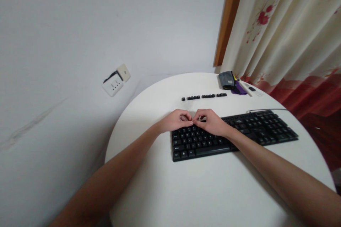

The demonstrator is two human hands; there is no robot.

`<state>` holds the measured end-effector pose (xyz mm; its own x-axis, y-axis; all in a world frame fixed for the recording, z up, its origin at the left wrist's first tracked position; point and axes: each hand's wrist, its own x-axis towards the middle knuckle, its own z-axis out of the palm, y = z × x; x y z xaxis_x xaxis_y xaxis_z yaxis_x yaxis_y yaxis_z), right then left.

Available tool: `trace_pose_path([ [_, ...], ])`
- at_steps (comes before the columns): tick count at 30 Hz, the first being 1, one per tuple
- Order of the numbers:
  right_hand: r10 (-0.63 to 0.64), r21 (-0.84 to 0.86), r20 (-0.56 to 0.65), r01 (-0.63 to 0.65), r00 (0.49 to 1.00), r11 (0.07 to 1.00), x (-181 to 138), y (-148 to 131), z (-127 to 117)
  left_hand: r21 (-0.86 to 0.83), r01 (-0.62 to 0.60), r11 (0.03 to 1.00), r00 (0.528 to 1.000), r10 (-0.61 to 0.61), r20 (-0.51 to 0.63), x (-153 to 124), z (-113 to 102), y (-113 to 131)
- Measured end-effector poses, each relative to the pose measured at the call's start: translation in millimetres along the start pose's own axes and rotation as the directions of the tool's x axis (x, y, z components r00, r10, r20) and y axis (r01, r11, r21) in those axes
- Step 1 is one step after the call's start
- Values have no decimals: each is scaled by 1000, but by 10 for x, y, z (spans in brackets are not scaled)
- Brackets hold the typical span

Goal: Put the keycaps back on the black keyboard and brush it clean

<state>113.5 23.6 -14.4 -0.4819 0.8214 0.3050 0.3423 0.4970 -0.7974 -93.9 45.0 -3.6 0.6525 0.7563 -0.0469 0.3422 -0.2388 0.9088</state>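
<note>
Across the table (160, 191) toward its right edge, I judge the keyboard (247, 124) light, stiff, best steadied by its ends; left hand (177, 120) and right hand (213, 123) pinch fingertips together near its far-left corner, on what I cannot tell.

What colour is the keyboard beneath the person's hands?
The keyboard is black; it shows best in the head view, the only one given.

Round white table (199, 184), black keyboard (245, 124) on it, row of black keycaps (208, 96) beyond, grey pouch (226, 79)
</note>
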Motion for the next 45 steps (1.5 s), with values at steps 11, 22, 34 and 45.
trace_pose_path([
  [11, 19, -119, -15, -21, 1000, 993, 4, 47, 38, 91, -42, 995, 997, 47, -54, 37, 21, -44],
  [22, 53, -106, 26, -50, 998, 993, 35, 90, 41, 78, -16, 997, 997, 22, -79, 52, 52, -73],
  [34, 34, -80, -5, -35, 999, 996, 25, 72, 46, 174, -34, 984, 995, 50, -85, 11, 89, -16],
  [45, 137, 197, -349, -70, 927, 978, 105, 257, 47, 685, -198, 701, 980, 122, 159, -296, 386, 372],
])
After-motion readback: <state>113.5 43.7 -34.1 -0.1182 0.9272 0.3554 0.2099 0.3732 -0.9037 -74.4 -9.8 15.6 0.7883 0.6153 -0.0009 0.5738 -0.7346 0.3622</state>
